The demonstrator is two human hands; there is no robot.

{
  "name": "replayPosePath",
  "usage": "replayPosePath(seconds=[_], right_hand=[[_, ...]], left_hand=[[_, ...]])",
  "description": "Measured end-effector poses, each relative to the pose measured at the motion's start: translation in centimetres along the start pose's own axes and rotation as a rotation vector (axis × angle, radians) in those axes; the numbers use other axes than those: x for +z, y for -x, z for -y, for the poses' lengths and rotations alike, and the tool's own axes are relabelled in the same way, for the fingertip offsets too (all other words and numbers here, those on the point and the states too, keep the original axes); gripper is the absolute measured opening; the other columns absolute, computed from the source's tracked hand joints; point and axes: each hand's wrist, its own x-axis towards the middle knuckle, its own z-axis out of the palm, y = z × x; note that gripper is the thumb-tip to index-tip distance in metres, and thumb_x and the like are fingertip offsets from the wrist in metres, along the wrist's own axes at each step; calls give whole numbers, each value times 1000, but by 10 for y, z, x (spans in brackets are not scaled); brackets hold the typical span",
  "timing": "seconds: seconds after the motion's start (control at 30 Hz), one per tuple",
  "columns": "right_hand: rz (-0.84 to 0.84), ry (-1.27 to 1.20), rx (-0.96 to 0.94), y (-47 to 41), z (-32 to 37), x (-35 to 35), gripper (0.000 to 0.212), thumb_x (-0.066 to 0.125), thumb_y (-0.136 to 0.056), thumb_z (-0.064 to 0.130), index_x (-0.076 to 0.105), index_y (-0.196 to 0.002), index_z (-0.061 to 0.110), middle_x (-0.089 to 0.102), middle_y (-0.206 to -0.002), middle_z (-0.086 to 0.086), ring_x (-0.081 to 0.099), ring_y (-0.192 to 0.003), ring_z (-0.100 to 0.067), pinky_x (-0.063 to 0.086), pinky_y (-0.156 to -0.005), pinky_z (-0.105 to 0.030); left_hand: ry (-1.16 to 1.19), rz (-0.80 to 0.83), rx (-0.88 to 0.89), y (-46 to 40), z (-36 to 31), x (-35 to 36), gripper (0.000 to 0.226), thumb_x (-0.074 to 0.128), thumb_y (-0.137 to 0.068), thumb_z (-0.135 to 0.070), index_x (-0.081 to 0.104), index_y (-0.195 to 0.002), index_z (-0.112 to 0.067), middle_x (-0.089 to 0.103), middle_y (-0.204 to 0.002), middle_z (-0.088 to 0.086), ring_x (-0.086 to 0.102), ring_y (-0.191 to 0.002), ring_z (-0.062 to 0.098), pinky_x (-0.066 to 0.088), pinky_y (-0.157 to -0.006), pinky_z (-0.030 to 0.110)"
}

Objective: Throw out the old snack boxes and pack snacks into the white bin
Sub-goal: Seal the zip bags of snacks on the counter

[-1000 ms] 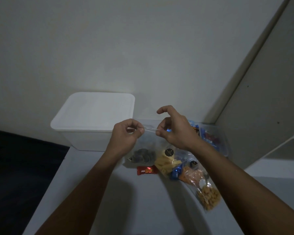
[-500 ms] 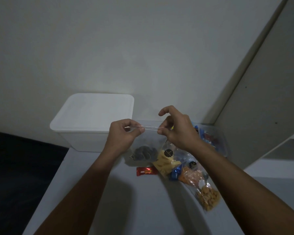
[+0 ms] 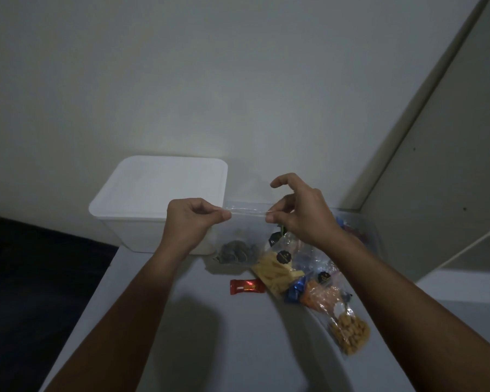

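A clear zip bag (image 3: 242, 230) with dark round snacks at its bottom hangs above the table. My left hand (image 3: 193, 222) pinches the left end of its zip strip and my right hand (image 3: 300, 213) pinches the right end. The strip is stretched flat between them. Behind my left hand stands the white bin (image 3: 142, 210), with its lid on. Below the bag lie more snack bags: yellow sticks (image 3: 272, 271), orange pieces (image 3: 321, 297), tan nuggets (image 3: 348, 333). A small red wrapped bar (image 3: 246, 286) lies alone in front.
A clear plastic tub (image 3: 365, 230) with red and blue wrapped sweets sits behind my right wrist. A white cabinet panel (image 3: 436, 165) rises at the right. The table (image 3: 210, 349) drops off at the left to a dark floor (image 3: 26, 278).
My hands have drawn apart along the zip strip: the left hand slid left, the right hand stayed at the right end. The bag now hangs wider between them.
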Motion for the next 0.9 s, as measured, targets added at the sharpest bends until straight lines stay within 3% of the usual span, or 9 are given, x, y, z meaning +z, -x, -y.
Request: replayPosePath(seconds=[0.07, 0.17, 0.2, 0.3, 0.4, 0.5, 0.6, 0.73, 0.9], right_hand=[[20, 13, 5, -1, -1, 0, 54, 78, -77, 11, 50, -122, 22, 72, -81, 5, 68, -74, -5, 55, -70, -18], [-4, -15, 8, -2, -2, 4, 40, 78, -77, 9, 56, -108, 22, 73, -76, 5, 69, -70, -2, 54, -67, -14], [-24, -19, 4, -3, -2, 6, 37, 78, -77, 9, 56, -104, 22, 73, -75, 5, 69, -69, -1, 53, -66, -11], [-54, -30, -1, -3, -2, 12, 36, 77, -78, 8, 56, -103, 21, 73, -76, 3, 69, -69, -3, 54, -70, -13], [-59, -40, -10, -2, -3, 16, 36, 77, -78, 8, 56, -104, 20, 74, -76, 1, 70, -71, -5, 56, -73, -18], [-68, -20, -21, 0, -6, 21, 35, 77, -79, 10, 55, -104, 21, 74, -77, 2, 69, -71, -3, 53, -71, -14], [-75, -4, -33, 1, -7, 26, 35, 77, -79, 12, 55, -103, 23, 73, -78, 4, 67, -71, 1, 48, -65, -5], [-60, 1, -30, 6, -8, 30, 35, 76, -80, 10, 53, -101, 27, 73, -79, 5, 66, -72, 2, 46, -62, -2], [-33, 23, -24, 10, -8, 34, 35, 77, -80, 14, 56, -105, 25, 67, -77, 14, 64, -74, 1, 46, -66, -8]], left_hand=[[-7, -2, 1, 0, 0, -1, 13, 84, -68, -12, 72, -65, -16, 69, -58, -15, 66, -60, -4, 47, -64, 15], [9, -25, 18, -2, 6, -2, 14, 83, -69, -13, 72, -66, -21, 71, -67, -10, 66, -65, -1, 49, -70, 22], [6, -34, 23, -2, 7, -1, 13, 84, -68, -16, 73, -74, -20, 72, -76, -8, 65, -72, 0, 51, -72, 24], [-67, -158, 13, 1, 10, 5, 42, 86, -66, -28, 64, -100, -16, 63, -95, -7, 58, -85, 5, 50, -71, 22], [-113, -328, -25, 8, 6, 11, 36, 79, -73, -38, 59, -78, -8, 57, -72, 1, 50, -63, 11, 43, -59, 24], [-8, -131, -182, 9, 8, 18, 41, 69, -83, -40, 64, -65, -4, 60, -59, 7, 55, -55, 17, 48, -58, 29], [160, 26, -340, 9, 7, 23, 35, 66, -87, -34, 70, -78, -1, 69, -70, 13, 62, -61, 21, 53, -61, 33], [282, 64, -424, 7, 8, 25, 22, 63, -87, -18, 70, -86, 2, 70, -81, 16, 64, -72, 24, 57, -75, 39], [348, 60, -468, 4, 9, 25, 12, 61, -84, -10, 68, -81, 0, 68, -80, 15, 63, -71, 23, 56, -69, 33]])
